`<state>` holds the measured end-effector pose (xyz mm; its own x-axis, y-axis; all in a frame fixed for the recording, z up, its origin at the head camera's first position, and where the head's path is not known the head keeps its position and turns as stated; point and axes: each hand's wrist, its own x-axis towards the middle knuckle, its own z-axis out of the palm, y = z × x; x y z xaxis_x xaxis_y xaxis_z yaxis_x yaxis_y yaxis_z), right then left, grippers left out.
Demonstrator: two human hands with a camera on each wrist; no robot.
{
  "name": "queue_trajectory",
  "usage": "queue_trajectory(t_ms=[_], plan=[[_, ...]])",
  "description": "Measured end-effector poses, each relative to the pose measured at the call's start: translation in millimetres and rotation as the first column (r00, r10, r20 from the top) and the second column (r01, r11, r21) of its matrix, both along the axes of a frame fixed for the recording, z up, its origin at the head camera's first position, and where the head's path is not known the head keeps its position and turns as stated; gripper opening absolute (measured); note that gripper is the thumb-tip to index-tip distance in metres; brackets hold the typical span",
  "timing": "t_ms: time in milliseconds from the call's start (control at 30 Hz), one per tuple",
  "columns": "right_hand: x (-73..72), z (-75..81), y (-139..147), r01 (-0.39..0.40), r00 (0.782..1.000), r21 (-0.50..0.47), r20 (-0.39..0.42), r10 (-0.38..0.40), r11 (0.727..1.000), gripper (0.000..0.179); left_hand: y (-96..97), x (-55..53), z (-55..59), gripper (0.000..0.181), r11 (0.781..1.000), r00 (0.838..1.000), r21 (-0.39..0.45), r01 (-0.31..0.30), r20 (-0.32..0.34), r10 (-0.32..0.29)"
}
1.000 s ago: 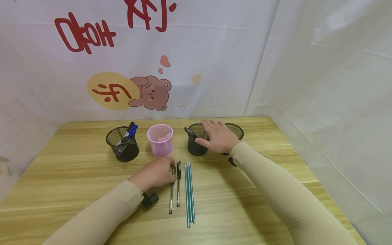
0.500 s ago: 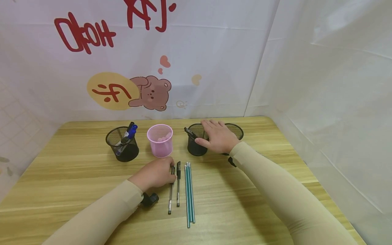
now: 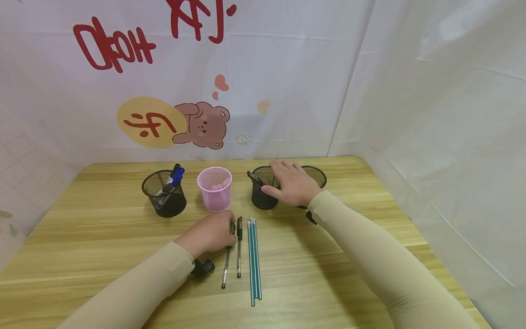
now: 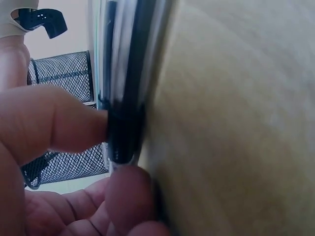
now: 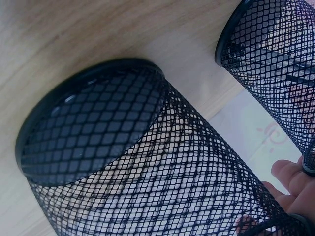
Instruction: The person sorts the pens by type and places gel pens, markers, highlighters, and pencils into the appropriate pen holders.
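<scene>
My left hand (image 3: 209, 234) pinches a clear gel pen (image 3: 226, 269) with a black grip near its upper end; in the left wrist view the thumb and fingers sit at the pen's black section (image 4: 125, 130). Just right of it lies a second gel pen (image 3: 239, 251), then several teal pencils (image 3: 254, 265) side by side. My right hand (image 3: 292, 183) rests, fingers extended, over the rims of two black mesh pen holders. A black pen (image 3: 255, 178) leans in the left one (image 3: 264, 200); the right one (image 5: 162, 182) looms large in the right wrist view.
At the back left stands a pink cup (image 3: 217, 199) with small pink things inside. Beside it, another mesh holder (image 3: 171, 206) contains black and blue markers (image 3: 176, 177). A printed white cloth (image 3: 279, 68) hangs behind the wooden table (image 3: 102, 219).
The lower end of the pen in my left hand has swung to the left, away from the second pen. My right hand has stayed in place.
</scene>
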<state>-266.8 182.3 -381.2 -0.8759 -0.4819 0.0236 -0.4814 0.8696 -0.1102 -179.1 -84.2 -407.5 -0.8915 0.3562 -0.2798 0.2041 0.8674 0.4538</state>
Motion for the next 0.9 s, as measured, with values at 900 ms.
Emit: queue_trajectory(t_ms=[900], plan=[[-1.3, -1.9, 0.0, 0.002, 1.000, 0.000, -0.008, -0.002, 1.000, 0.096, -3.2, -2.3, -0.8, 0.038, 0.995, 0.999, 0.092, -0.032, -0.007, 0.033]])
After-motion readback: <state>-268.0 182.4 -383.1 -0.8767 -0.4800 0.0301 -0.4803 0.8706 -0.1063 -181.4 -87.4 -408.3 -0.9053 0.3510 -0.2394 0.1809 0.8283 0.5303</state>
